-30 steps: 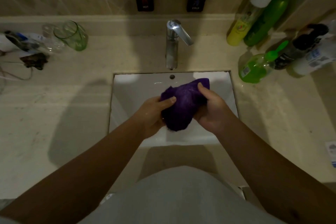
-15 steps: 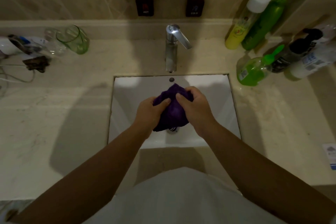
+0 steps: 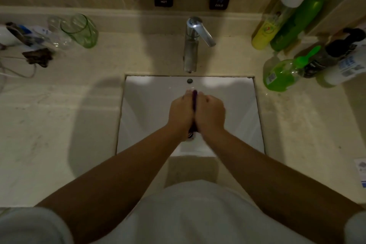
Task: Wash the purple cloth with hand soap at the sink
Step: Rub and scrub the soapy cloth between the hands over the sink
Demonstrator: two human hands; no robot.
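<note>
The purple cloth [image 3: 194, 99] is pressed between the left hand [image 3: 180, 112] and the right hand [image 3: 210, 113] over the white sink [image 3: 150, 105]; only a thin strip of it is seen between them. The fingers of both hands are curled and clenched around the cloth. The chrome tap [image 3: 191, 45] stands behind the basin, and a green soap bottle [image 3: 281, 75] lies on the worktop [image 3: 59, 134] to the right.
</note>
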